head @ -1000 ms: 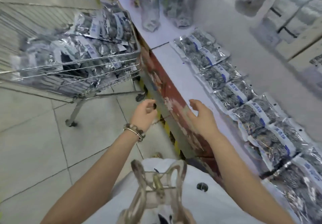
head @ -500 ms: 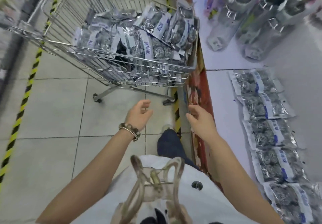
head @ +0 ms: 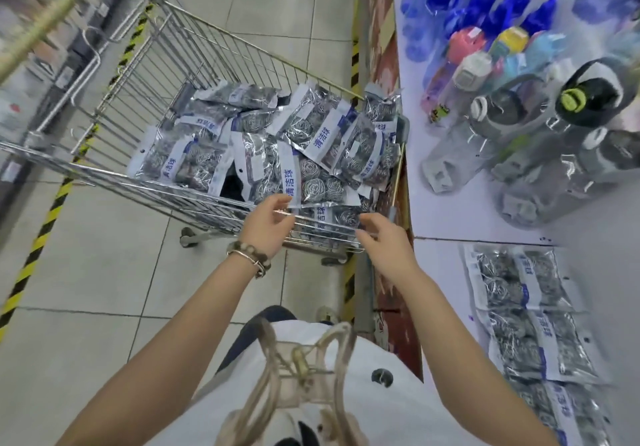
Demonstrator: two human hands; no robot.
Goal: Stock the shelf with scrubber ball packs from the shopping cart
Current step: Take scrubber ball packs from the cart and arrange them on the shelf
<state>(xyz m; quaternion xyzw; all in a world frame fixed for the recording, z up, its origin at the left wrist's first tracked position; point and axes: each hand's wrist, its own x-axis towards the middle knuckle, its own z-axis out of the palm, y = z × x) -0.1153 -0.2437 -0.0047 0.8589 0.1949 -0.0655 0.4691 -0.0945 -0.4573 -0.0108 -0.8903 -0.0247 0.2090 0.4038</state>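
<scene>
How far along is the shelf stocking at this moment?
Done: a row of scrubber ball packs already lies flat on the shelf, near the water bottles. In hand: nothing yet; the left hand and right hand reach, empty, at the near rim of the shopping cart. Left: the pile of packs in the cart, many of them.

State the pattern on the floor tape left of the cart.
Floor tape: yellow-and-black stripes; head view.

White shelf [head: 460,217] carries scrubber packs [head: 516,282] (flat) beside bottles [head: 540,140].
</scene>
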